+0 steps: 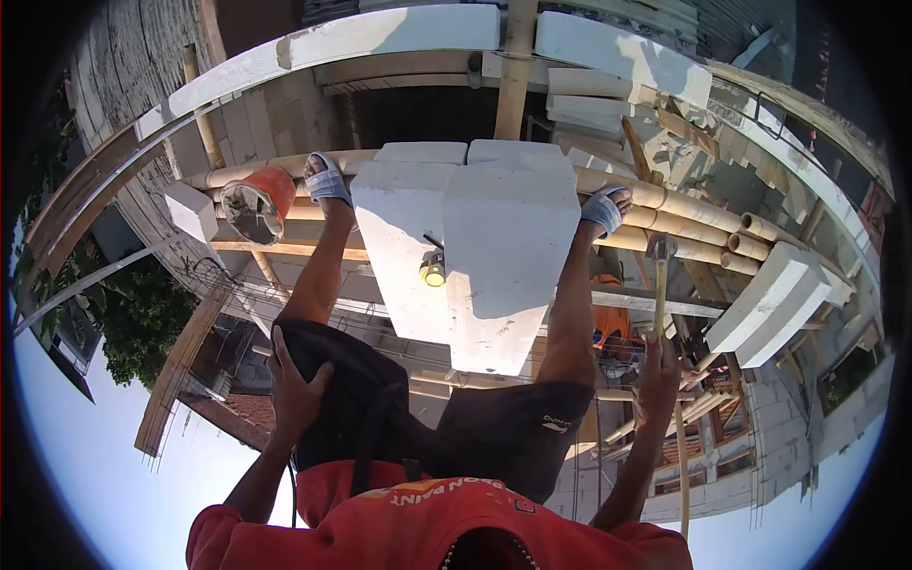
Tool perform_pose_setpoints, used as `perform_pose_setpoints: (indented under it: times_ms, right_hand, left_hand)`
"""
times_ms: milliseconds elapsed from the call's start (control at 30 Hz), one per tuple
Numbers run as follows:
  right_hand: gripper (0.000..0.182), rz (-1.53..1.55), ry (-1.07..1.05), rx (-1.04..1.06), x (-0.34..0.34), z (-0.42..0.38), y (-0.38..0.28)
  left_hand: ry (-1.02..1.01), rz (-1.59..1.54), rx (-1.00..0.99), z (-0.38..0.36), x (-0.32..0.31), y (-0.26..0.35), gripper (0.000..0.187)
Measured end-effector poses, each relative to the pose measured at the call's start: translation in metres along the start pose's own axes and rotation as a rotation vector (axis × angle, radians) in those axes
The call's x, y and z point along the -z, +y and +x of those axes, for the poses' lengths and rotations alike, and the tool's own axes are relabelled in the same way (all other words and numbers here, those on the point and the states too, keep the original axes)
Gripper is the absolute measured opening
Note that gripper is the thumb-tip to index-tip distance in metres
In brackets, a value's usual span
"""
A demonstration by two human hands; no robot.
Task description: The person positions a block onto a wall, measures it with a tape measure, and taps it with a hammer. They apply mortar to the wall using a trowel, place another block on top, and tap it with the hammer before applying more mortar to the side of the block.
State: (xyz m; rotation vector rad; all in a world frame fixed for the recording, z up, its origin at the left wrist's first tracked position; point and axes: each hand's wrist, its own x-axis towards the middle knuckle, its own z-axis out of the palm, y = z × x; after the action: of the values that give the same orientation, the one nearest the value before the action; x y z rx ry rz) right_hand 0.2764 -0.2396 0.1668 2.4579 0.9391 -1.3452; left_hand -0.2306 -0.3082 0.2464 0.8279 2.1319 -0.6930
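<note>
My right hand [655, 382] is wrapped around the handle of a hammer [660, 285], held upright at the right with its metal head at the top. My left hand [297, 391] rests on the leg of my black shorts [361, 380], fingers spread and nothing in them. Between my legs stand large white blocks [503, 228], side by side and partly in shadow. A yellow and black tape measure [433, 270] lies on top of the blocks, apart from both hands.
Bamboo poles [679, 204] run under my sandalled feet. An orange bucket [273, 190] with grey residue stands at the left, near a smaller white block [191, 211]. More white blocks [768, 302] sit at the right. A white block wall [418, 30] curves across the far side.
</note>
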Motion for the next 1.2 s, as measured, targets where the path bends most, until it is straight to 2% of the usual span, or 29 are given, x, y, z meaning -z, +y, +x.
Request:
perform_pose_setpoints:
  times_ms: [67, 133, 200, 267, 400, 600, 767, 867, 900, 967, 1033, 1100, 1200]
  right_hand:
    - [0.042, -0.118, -0.143, 0.143, 0.009, -0.071, -0.066]
    - [0.04, -0.134, -0.241, 0.032, -0.004, -0.117, -0.113]
    - [0.042, -0.157, -0.26, 0.157, -0.031, -0.133, -0.111]
    - [0.046, -0.365, -0.307, 0.189, -0.06, -0.135, -0.12]
    - [0.058, -0.737, -0.406, 0.13, -0.078, -0.151, -0.162]
    - [0.048, -0.822, -0.202, 0.116, -0.105, -0.173, -0.203]
    - [0.042, -0.842, -0.168, 0.114, -0.12, -0.158, -0.201]
    - [0.039, -0.809, -0.138, 0.103, -0.139, -0.156, -0.184]
    - [0.038, -0.828, -0.115, 0.054, -0.148, -0.159, -0.19]
    - [0.037, -0.836, -0.104, 0.032, -0.162, -0.161, -0.201]
    - [0.038, -0.804, -0.131, 0.059, -0.172, -0.161, -0.199]
    - [0.039, -0.847, -0.09, 0.067, -0.174, -0.164, -0.189]
    - [0.04, -0.853, -0.081, 0.085, -0.174, -0.16, -0.196]
  left_hand:
    - [-0.006, -0.078, -0.024, 0.003, 0.001, -0.012, 0.108]
    - [-0.01, -0.133, -0.044, 0.001, 0.003, -0.019, 0.108]
    - [-0.015, -0.159, -0.048, 0.0, 0.0, -0.031, 0.108]
    - [-0.006, -0.207, -0.055, 0.007, 0.0, -0.035, 0.108]
    - [-0.034, -0.262, -0.017, 0.002, 0.008, -0.047, 0.107]
    - [-0.07, -0.328, -0.035, 0.002, 0.009, -0.057, 0.106]
    - [-0.005, -0.393, -0.057, 0.019, 0.032, -0.066, 0.102]
    - [-0.102, -0.615, -0.016, 0.055, 0.05, -0.094, 0.092]
    - [0.0, -0.666, -0.144, 0.081, 0.03, -0.118, 0.084]
    - [0.048, -0.632, 0.018, 0.131, 0.028, -0.15, 0.081]
    - [0.196, -0.704, 0.069, 0.198, 0.017, -0.191, 0.077]
    - [0.193, -0.656, 0.128, 0.278, -0.02, -0.243, 0.076]
    - [0.144, -0.636, 0.203, 0.359, -0.017, -0.274, 0.074]
